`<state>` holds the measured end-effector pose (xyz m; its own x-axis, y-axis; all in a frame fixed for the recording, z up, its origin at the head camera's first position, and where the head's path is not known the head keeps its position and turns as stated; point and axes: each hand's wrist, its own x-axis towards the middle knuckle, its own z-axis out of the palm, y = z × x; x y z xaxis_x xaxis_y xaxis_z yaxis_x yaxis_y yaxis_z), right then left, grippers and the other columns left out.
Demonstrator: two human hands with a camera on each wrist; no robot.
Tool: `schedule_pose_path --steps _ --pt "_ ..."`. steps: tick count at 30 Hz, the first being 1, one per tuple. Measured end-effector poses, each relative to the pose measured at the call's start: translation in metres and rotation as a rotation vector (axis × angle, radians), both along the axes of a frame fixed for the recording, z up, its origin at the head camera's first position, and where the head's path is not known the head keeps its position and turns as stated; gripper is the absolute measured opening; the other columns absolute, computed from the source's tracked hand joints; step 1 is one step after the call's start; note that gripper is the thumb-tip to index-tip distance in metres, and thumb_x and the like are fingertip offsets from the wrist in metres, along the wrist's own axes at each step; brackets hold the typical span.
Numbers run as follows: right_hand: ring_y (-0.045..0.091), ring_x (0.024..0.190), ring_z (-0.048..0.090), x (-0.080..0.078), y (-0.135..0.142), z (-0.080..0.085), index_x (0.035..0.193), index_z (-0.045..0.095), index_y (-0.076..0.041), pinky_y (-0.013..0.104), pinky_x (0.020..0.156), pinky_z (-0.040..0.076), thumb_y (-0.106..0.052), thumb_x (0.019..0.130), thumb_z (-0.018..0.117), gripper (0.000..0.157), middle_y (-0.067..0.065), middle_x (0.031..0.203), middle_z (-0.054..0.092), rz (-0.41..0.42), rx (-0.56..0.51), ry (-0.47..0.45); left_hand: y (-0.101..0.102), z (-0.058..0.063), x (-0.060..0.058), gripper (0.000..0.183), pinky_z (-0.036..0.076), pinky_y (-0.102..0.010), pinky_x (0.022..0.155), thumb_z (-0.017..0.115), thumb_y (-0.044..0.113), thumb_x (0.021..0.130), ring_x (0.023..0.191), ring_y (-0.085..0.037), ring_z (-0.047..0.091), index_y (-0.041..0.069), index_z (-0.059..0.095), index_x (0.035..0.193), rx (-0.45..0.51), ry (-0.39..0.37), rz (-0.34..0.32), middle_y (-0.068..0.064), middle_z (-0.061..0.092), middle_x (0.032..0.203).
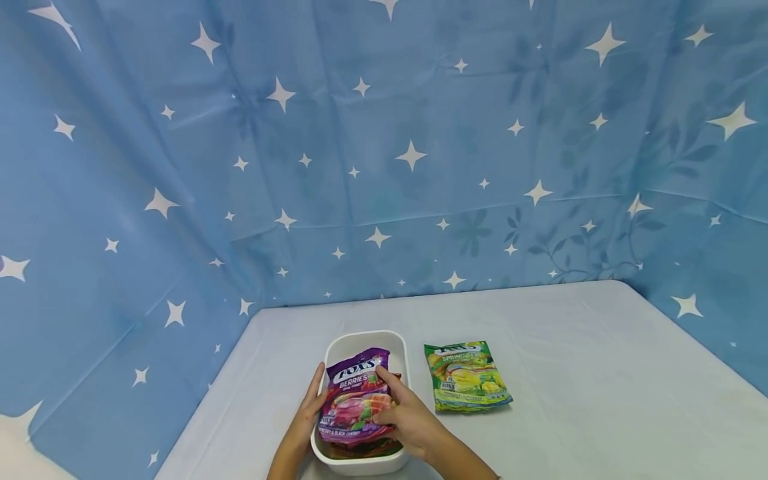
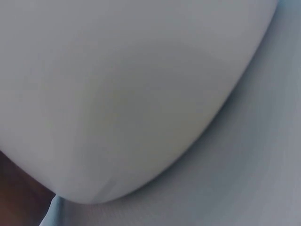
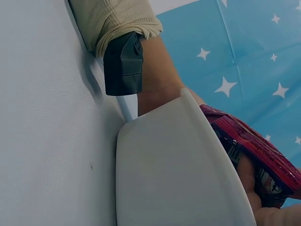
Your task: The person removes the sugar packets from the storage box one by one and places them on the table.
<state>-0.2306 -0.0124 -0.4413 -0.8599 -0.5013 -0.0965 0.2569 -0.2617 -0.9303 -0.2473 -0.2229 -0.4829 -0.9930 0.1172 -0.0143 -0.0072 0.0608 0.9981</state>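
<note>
A purple Fox's Berries candy bag lies in the white plastic tub, tilted over another candy bag that is mostly covered. My right hand grips the purple bag by its right side, with fingers over its printed front. At the left wall, my left hand holds the tub, its thumb over the rim beside the bag and its fingers along the outside. In the right wrist view, fingers press against the bag above the tub's rim. The left wrist view is filled mostly by the tub's outer wall.
A green and yellow Fox's candy bag lies flat on the white-covered table, right of the tub. Behind the table hangs a blue curtain with white stars. The right wrist view also shows a sleeve and a black wrist device.
</note>
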Motion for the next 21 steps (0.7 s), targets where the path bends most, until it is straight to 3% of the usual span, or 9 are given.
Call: schedule_pose_path --steps 12,21 --pt "0.038 0.118 0.047 -0.002 0.011 0.012 0.147 0.015 -0.019 0.053 0.094 0.043 0.016 0.076 0.048 0.086 0.025 0.15 0.006 0.0 -0.033 -0.028 -0.001 -0.001 -0.002 0.064 -0.009 -0.065 0.103 0.027 0.037 0.099 0.136 -0.044 -0.015 0.016 -0.009 0.147 -0.023 -0.006 -0.025 -0.019 -0.014 0.151" --pt "0.041 0.129 0.034 -0.007 0.02 0.022 0.147 0.016 -0.02 0.049 0.101 0.038 0.017 0.078 0.044 0.083 0.023 0.151 0.0 0.008 -0.05 -0.016 -0.001 0.002 -0.001 0.061 -0.012 -0.064 0.103 0.025 0.034 0.099 0.136 -0.041 -0.02 0.017 -0.009 0.147 -0.005 -0.014 -0.039 -0.016 -0.017 0.152"
